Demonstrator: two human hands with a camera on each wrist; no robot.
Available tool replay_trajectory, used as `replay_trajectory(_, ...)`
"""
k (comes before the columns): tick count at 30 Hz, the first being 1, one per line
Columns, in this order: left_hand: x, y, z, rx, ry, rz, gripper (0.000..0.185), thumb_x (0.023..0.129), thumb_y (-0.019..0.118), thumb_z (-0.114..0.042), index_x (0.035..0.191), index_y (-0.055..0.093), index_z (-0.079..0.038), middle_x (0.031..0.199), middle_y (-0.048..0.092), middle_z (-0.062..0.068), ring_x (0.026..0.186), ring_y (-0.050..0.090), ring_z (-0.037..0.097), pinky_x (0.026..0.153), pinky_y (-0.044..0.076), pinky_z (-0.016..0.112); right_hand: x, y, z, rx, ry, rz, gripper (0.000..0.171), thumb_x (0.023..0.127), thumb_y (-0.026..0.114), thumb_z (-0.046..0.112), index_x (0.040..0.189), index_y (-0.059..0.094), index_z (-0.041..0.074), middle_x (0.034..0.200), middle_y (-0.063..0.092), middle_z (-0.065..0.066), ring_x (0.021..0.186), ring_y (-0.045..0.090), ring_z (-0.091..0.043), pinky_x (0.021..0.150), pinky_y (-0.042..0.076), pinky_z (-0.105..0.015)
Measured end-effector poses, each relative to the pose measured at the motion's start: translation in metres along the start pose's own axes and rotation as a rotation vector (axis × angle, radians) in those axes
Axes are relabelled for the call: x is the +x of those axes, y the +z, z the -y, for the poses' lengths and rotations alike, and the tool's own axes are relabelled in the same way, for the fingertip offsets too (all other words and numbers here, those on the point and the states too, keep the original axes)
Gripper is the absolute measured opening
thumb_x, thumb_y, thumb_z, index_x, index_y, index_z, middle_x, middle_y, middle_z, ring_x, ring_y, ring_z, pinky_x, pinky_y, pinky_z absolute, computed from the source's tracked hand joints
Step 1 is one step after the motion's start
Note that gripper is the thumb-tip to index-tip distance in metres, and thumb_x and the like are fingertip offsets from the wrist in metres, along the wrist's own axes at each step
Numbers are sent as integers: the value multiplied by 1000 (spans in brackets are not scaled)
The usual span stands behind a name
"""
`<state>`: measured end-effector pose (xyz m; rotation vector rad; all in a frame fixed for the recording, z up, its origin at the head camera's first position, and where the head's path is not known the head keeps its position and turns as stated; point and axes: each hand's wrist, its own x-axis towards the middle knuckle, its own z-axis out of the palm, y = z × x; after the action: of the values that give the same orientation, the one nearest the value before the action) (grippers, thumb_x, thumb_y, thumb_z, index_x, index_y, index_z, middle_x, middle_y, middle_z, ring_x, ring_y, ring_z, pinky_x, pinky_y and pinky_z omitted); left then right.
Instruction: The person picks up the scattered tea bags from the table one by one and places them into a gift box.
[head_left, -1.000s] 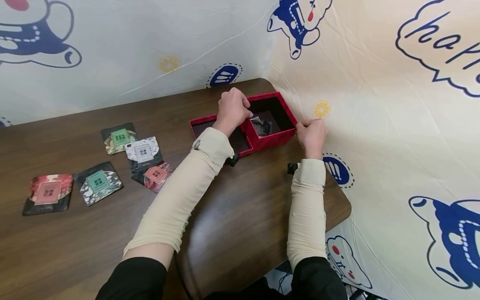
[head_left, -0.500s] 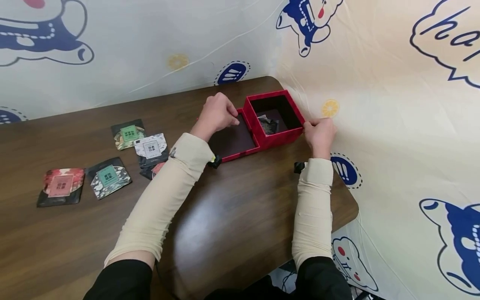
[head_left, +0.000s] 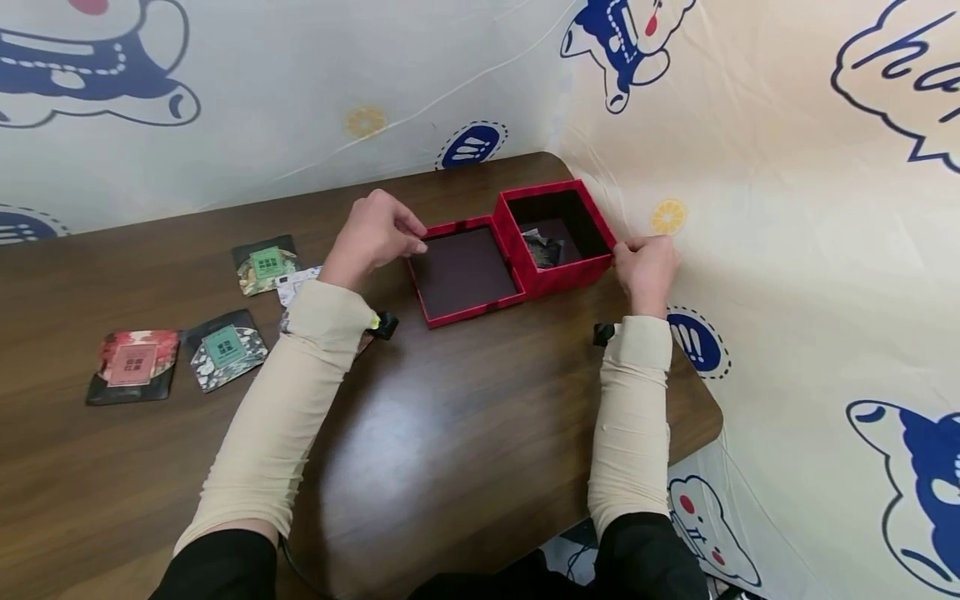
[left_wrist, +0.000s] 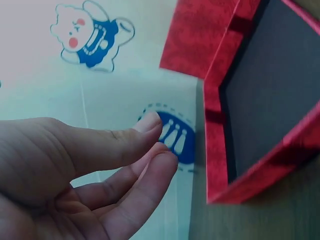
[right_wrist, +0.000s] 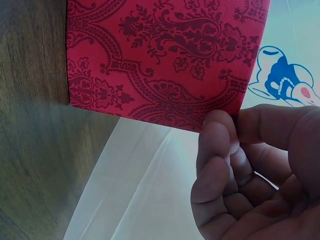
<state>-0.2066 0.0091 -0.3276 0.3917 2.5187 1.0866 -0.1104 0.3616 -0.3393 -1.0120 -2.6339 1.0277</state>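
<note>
A red patterned box (head_left: 567, 278) stands at the table's right end, its dark-lined lid (head_left: 468, 267) laid open to the left. Inside lies a dark crumpled packet (head_left: 543, 249), partly hidden by the front wall. With thumb and fingers, my right hand (head_left: 647, 265) pinches the box's near right corner, as the right wrist view confirms at the red wall (right_wrist: 165, 55). My left hand (head_left: 375, 236) is beside the lid's left rim. In the left wrist view its thumb and fingers hold nothing, and the lid rim (left_wrist: 216, 150) is apart from them.
On the left lie several flat sachets: a green-label one (head_left: 267, 263), a white one (head_left: 294, 285) partly behind my left arm, a teal-label one (head_left: 226, 351) and a red-label one (head_left: 135, 367). A printed sheet (head_left: 262, 100) hangs behind the wooden table (head_left: 465, 417).
My left hand has moved left, from over the box across the lid to its left edge. The right hand keeps its hold on the corner. The camera view has shifted slightly.
</note>
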Motion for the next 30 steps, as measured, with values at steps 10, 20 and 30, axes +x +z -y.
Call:
replay_trajectory(10, -22, -34, 35, 22, -26, -27, 21, 93, 75, -17, 108, 77, -2, 101, 74, 16, 90, 72, 30, 84, 50, 45, 1, 1, 0, -6, -16, -10, 31, 99, 54, 19, 108, 79, 4, 101, 71, -16, 103, 52, -26, 65, 47, -32)
replay_trajectory(20, -40, -42, 68, 47, -60, -13, 21, 92, 76, -14, 107, 77, 0, 98, 74, 17, 87, 69, 28, 81, 51, 48, 2, 1, 0, 6, -4, 13, 30, 101, 54, 21, 115, 77, 6, 105, 71, -16, 104, 51, -26, 65, 48, -32)
replay_trajectory(30, -61, -72, 116, 14, -215, -101, 34, 93, 75, -18, 120, 71, 3, 120, 64, 29, 103, 61, 38, 85, 47, 53, 0, 2, 1, 6, -2, 7, 30, 101, 54, 21, 117, 76, 7, 109, 71, -15, 105, 52, -26, 68, 48, -31)
